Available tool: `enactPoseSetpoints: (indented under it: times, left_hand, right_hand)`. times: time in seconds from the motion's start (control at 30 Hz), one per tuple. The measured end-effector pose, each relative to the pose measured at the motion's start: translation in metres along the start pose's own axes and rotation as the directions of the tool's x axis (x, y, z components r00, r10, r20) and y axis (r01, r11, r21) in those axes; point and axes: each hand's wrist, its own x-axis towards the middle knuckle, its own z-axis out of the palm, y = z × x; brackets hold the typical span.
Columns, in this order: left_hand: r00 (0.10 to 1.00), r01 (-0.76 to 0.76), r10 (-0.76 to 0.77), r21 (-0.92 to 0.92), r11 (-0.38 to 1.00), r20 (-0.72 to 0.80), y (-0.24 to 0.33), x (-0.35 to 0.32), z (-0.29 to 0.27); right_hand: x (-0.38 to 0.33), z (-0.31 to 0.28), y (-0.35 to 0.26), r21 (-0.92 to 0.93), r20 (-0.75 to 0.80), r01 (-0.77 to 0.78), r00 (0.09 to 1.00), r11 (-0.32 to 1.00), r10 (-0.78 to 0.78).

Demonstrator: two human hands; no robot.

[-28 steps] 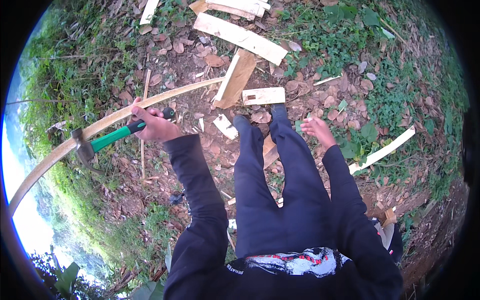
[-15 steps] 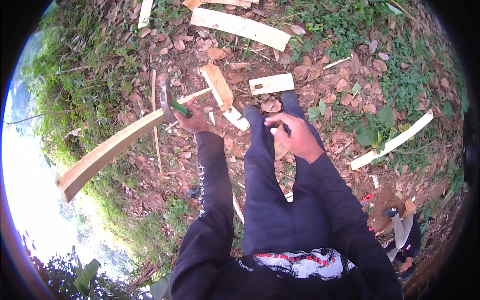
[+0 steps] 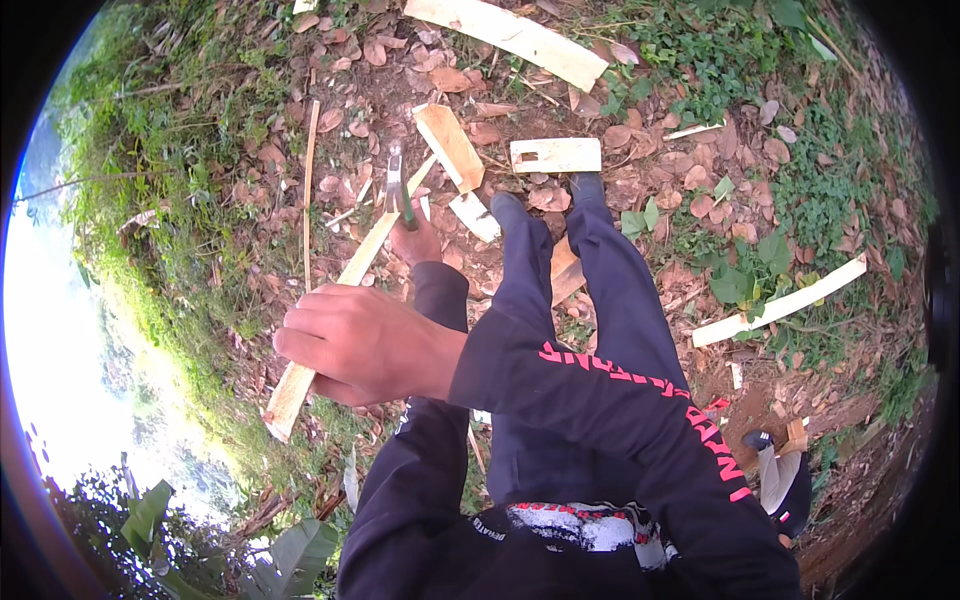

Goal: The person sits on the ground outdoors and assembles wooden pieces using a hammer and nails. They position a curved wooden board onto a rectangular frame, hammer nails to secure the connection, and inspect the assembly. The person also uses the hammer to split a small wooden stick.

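My left hand [image 3: 418, 242] is closed round the green handle of a claw hammer [image 3: 394, 183], whose metal head points away from me. The hammer lies across a long squared timber [image 3: 370, 250] at front left. My right arm crosses over the left forearm. From above, my right hand [image 3: 365, 345] is wrapped over the timber close to its near end, and its palm hides part of the wood. The timber's far end reaches a short wooden block [image 3: 450, 147] on the ground; how the two meet is unclear.
A short board with a rectangular hole [image 3: 556, 155] lies by my right foot. A wide plank [image 3: 510, 40] is beyond it, a pale curved-looking strip [image 3: 780, 303] to the right. Leaves and weeds cover the ground. Another person [image 3: 785, 480] is bent low at lower right.
My right hand has swung from above my legs leftward onto the timber and closed on it. The timber has turned, its near end closer to me. The hammer has shifted right with my left hand.
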Motion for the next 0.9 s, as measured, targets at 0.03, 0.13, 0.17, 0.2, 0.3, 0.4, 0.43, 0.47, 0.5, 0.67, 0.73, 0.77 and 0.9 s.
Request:
enactPoseSetpoints:
  times: [0.03, 0.13, 0.17, 0.2, 0.3, 0.4, 0.43, 0.47, 0.5, 0.67, 0.73, 0.77, 0.9]
  left_hand:
    - [0.999, -0.024, 0.025, 0.026, 0.999, -0.032, -0.006, -0.003, -0.007]
    - [0.999, 0.039, -0.038, 0.045, 0.998, -0.002, -0.012, -0.014, -0.028]
    - [0.986, 0.141, -0.141, 0.008, 0.99, 0.094, 0.002, -0.019, -0.037]
    - [0.951, 0.256, -0.25, -0.01, 0.967, 0.18, 0.014, -0.027, -0.052]
    - [0.794, 0.462, -0.504, 0.202, 0.863, 0.339, 0.043, -0.033, -0.104]
    - [0.763, 0.447, -0.534, 0.299, 0.843, 0.365, 0.05, -0.039, -0.148]
    - [0.786, 0.398, -0.505, 0.335, 0.854, 0.356, 0.043, -0.04, -0.156]
    - [0.837, 0.315, -0.446, 0.387, 0.867, 0.317, 0.017, -0.051, -0.154]
    - [0.838, 0.344, -0.445, 0.327, 0.88, 0.315, 0.004, -0.062, -0.16]
    - [0.746, 0.64, -0.301, -0.513, 0.572, 0.594, -0.037, -0.09, -0.164]
    - [0.672, 0.58, -0.394, -0.113, 0.807, 0.627, -0.005, -0.067, -0.205]
    - [0.633, 0.511, -0.45, 0.097, 0.854, 0.629, 0.011, -0.058, -0.229]
    - [0.586, 0.664, -0.543, 0.027, 0.747, 0.601, -0.043, -0.124, -0.261]
  right_hand:
    - [-0.001, 0.006, -0.001, 0.0, 0.027, -0.011, 1.0, 1.0, 0.011]
    - [0.009, 0.018, 0.005, -0.003, 0.045, -0.047, 0.998, 0.999, 0.047]
    - [0.016, 0.02, 0.014, -0.033, 0.09, -0.094, 0.991, 0.995, 0.097]
    - [0.019, 0.025, 0.022, -0.05, 0.147, -0.14, 0.978, 0.989, 0.146]
    - [0.019, 0.051, 0.023, -0.055, 0.238, -0.155, 0.957, 0.986, 0.163]
    - [0.013, 0.077, 0.015, -0.095, 0.383, -0.158, 0.906, 0.983, 0.182]
    - [0.015, 0.084, 0.013, -0.106, 0.39, -0.169, 0.899, 0.98, 0.197]
    - [0.016, 0.093, 0.013, -0.121, 0.404, -0.173, 0.891, 0.977, 0.208]
    - [0.015, 0.103, 0.009, -0.118, 0.439, -0.176, 0.874, 0.977, 0.21]
    - [0.039, 0.135, 0.02, -0.098, 0.445, -0.124, 0.882, 0.987, 0.155]
    - [0.062, 0.133, 0.034, -0.071, 0.428, -0.185, 0.882, 0.98, 0.197]
    - [0.074, 0.13, 0.035, -0.016, 0.383, -0.215, 0.901, 0.977, 0.205]
    - [0.121, 0.103, 0.06, -0.209, 0.18, -0.154, 0.965, 0.966, 0.192]
